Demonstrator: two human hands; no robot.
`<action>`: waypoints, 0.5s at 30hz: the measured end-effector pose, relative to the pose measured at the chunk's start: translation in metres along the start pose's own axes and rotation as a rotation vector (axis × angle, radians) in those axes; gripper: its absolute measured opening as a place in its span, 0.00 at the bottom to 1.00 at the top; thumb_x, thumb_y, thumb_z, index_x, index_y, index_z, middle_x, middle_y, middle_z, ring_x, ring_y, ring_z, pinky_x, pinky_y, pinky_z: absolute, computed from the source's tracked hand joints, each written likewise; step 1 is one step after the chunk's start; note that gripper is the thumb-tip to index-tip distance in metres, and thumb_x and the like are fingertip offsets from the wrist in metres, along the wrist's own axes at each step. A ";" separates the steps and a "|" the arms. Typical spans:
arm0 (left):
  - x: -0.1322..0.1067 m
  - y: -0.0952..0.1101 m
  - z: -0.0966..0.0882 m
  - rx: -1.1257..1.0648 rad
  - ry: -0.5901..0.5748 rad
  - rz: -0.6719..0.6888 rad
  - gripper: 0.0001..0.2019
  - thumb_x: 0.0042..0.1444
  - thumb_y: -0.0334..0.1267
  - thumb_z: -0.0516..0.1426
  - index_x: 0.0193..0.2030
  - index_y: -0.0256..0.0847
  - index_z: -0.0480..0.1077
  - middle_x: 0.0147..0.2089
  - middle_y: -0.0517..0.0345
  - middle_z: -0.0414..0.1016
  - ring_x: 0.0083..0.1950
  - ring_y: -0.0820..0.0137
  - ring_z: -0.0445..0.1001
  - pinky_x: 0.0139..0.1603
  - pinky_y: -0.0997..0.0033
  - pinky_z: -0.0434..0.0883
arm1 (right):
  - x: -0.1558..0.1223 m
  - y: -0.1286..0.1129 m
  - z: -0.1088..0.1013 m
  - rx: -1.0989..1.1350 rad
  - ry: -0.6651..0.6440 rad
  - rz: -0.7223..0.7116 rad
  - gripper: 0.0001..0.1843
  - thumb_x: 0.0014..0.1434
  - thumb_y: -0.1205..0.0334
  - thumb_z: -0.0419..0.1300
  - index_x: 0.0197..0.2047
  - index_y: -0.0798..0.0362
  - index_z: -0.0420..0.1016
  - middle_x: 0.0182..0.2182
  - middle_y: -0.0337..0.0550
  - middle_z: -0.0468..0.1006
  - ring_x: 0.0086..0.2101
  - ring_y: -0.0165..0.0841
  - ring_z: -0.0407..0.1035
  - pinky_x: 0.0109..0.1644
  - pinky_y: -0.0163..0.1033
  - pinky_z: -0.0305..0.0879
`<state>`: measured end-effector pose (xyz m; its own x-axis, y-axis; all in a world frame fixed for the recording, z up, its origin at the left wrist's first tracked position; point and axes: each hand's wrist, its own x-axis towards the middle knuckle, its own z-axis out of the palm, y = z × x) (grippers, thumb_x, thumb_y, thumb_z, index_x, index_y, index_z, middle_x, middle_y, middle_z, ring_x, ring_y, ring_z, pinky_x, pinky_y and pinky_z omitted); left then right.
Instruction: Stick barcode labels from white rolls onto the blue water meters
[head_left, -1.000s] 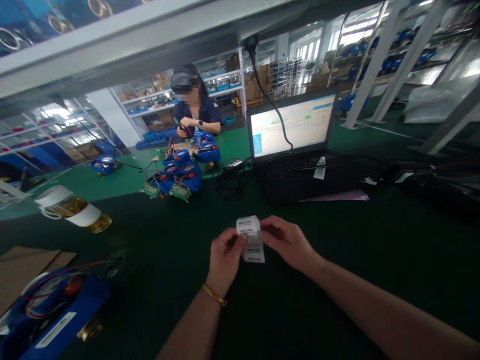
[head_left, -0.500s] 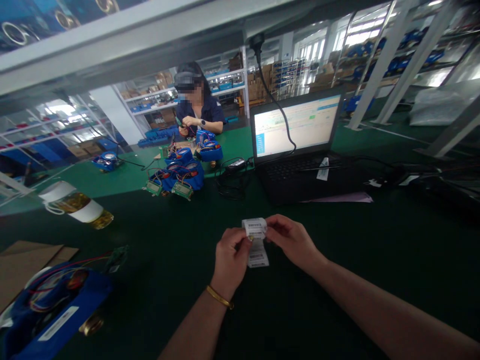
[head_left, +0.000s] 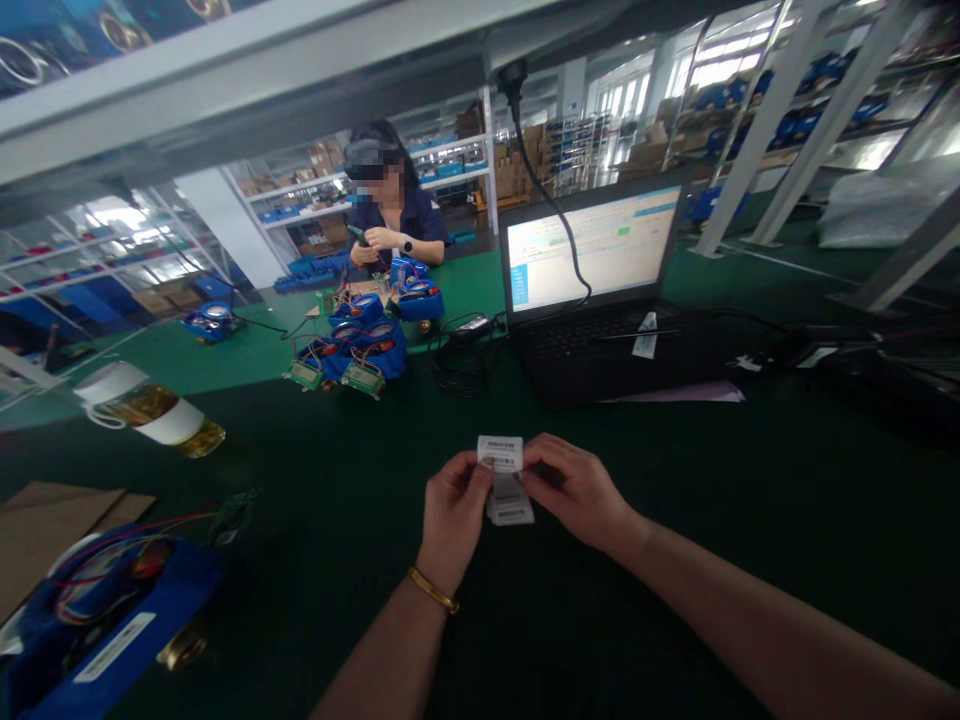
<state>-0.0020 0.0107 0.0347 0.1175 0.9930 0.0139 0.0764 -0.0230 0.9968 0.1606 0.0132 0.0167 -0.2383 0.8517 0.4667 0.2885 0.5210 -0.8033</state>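
Observation:
A strip of white barcode labels (head_left: 513, 512) is held up over the dark green tabletop, its upper part bent over and its lower part hanging down. My left hand (head_left: 456, 505) pinches the strip's left edge between thumb and fingers. At the right edge, my right hand (head_left: 574, 487) is closed with thumb and fingertips on the labels. A gold bracelet (head_left: 433, 590) circles my left wrist. Beyond my hands stands an open laptop (head_left: 592, 255) with its screen lit. A loose label (head_left: 646, 336) lies on its keyboard side.
Blue meter housings with circuit boards (head_left: 364, 350) sit ahead. A larger blue housing (head_left: 112, 620) lies near left, below a tea bottle (head_left: 161, 412) on its side and cardboard (head_left: 56, 515). A black cable (head_left: 529, 160) hangs before the laptop. Across the bench a co-worker (head_left: 397, 220) handles something.
Both hands and the label strip have shifted slightly left. The upper labels now face me flatter. The co-worker's hands have moved a little.

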 end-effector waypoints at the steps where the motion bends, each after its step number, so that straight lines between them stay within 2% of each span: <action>1: 0.000 0.001 0.000 0.006 0.009 0.015 0.08 0.52 0.39 0.55 0.34 0.39 0.73 0.28 0.62 0.70 0.26 0.76 0.65 0.29 0.76 0.66 | 0.000 -0.001 0.000 -0.006 -0.014 -0.022 0.06 0.56 0.70 0.52 0.34 0.52 0.69 0.32 0.42 0.69 0.32 0.32 0.67 0.32 0.35 0.64; 5: 0.000 0.004 -0.001 0.043 0.006 0.052 0.08 0.53 0.39 0.54 0.33 0.40 0.72 0.27 0.62 0.69 0.26 0.75 0.65 0.30 0.76 0.65 | 0.000 -0.003 -0.001 0.030 -0.018 0.003 0.05 0.55 0.69 0.53 0.34 0.52 0.69 0.33 0.42 0.69 0.32 0.32 0.67 0.31 0.35 0.64; 8: -0.001 0.004 -0.003 0.068 -0.027 0.028 0.09 0.54 0.40 0.53 0.32 0.40 0.72 0.30 0.61 0.70 0.30 0.74 0.67 0.31 0.75 0.65 | 0.001 -0.001 -0.004 0.091 0.107 0.125 0.04 0.56 0.66 0.53 0.34 0.53 0.68 0.30 0.41 0.69 0.29 0.32 0.66 0.28 0.34 0.63; 10: 0.000 0.001 -0.005 0.081 -0.052 0.013 0.10 0.54 0.40 0.52 0.32 0.39 0.71 0.32 0.60 0.70 0.32 0.73 0.68 0.32 0.75 0.66 | 0.002 0.000 -0.006 0.121 0.180 0.167 0.06 0.58 0.64 0.52 0.37 0.53 0.68 0.32 0.42 0.69 0.31 0.33 0.66 0.29 0.34 0.64; 11: 0.000 0.000 -0.005 0.085 -0.064 0.011 0.10 0.54 0.40 0.52 0.32 0.39 0.71 0.32 0.59 0.69 0.33 0.73 0.68 0.33 0.75 0.66 | 0.003 0.000 -0.008 0.142 0.171 0.163 0.08 0.58 0.63 0.51 0.40 0.53 0.68 0.35 0.43 0.70 0.35 0.34 0.67 0.32 0.35 0.65; 13: 0.000 -0.002 -0.006 0.096 -0.096 0.018 0.09 0.54 0.39 0.52 0.31 0.39 0.70 0.32 0.59 0.67 0.32 0.73 0.67 0.32 0.75 0.66 | 0.004 -0.002 -0.010 0.187 0.073 0.132 0.13 0.59 0.64 0.49 0.47 0.52 0.68 0.43 0.46 0.69 0.42 0.36 0.66 0.39 0.38 0.66; 15: 0.000 -0.002 -0.006 0.129 -0.129 0.044 0.08 0.54 0.38 0.52 0.30 0.38 0.70 0.31 0.60 0.65 0.31 0.74 0.66 0.31 0.74 0.66 | 0.004 -0.004 -0.010 0.215 -0.047 0.099 0.18 0.60 0.66 0.47 0.52 0.51 0.66 0.47 0.46 0.68 0.43 0.35 0.65 0.42 0.39 0.66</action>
<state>-0.0083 0.0111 0.0335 0.2490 0.9677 0.0386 0.1941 -0.0890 0.9769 0.1678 0.0148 0.0254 -0.2634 0.8919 0.3676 0.1101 0.4063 -0.9071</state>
